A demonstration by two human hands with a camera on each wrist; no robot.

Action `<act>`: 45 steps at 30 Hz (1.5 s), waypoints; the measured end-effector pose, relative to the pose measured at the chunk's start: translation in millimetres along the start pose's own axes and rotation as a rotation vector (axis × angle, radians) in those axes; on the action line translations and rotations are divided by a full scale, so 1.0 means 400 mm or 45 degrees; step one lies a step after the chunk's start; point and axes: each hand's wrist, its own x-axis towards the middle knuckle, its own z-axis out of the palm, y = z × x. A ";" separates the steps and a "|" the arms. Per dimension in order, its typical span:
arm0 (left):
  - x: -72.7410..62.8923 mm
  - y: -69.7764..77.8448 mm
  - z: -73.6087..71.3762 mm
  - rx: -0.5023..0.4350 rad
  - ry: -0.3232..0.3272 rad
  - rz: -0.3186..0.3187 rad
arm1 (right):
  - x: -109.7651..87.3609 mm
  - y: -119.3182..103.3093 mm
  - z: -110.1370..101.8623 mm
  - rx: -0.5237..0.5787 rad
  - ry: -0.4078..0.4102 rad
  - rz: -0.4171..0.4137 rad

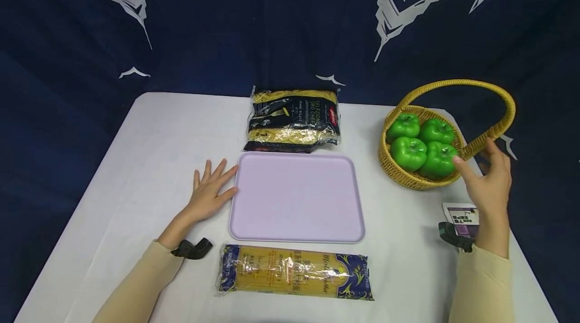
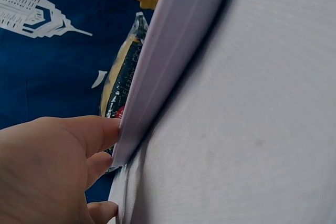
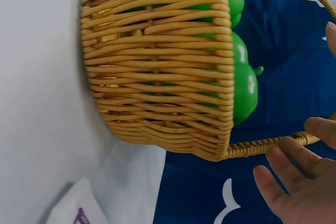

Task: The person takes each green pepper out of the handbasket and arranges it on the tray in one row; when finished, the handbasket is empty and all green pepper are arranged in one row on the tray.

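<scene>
My left hand [image 1: 207, 199] lies with spread fingers at the left edge of a pale purple tray [image 1: 296, 197]; in the left wrist view its fingertips [image 2: 113, 129] meet the tray's side. On the right, a wicker basket [image 1: 401, 176] holds several green bell peppers [image 1: 409, 154]. My right hand [image 1: 491, 187] is beside the near end of the basket's arched handle [image 1: 511, 106], thumb toward the peppers. The right wrist view has its fingers [image 3: 286, 169] loosely extended at the handle, not wrapped around it.
Behind the tray lies a black and yellow pasta bag [image 1: 293, 120]. A long spaghetti pack [image 1: 296, 271] lies in front of it. A small printed card [image 1: 459, 213] is partly hidden by the right wrist. Dark blue cloth [image 1: 263, 26] hangs behind the white table [image 1: 149, 162].
</scene>
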 end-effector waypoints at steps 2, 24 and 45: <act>-0.001 -0.001 0.001 0.002 0.001 0.000 | 0.003 0.008 0.005 -0.007 -0.005 0.020; -0.002 0.004 0.004 0.007 0.010 0.001 | 0.000 0.050 0.049 -0.075 -0.134 0.126; -0.003 0.000 0.005 0.040 0.012 -0.002 | 0.001 0.062 0.072 -0.166 -0.162 0.043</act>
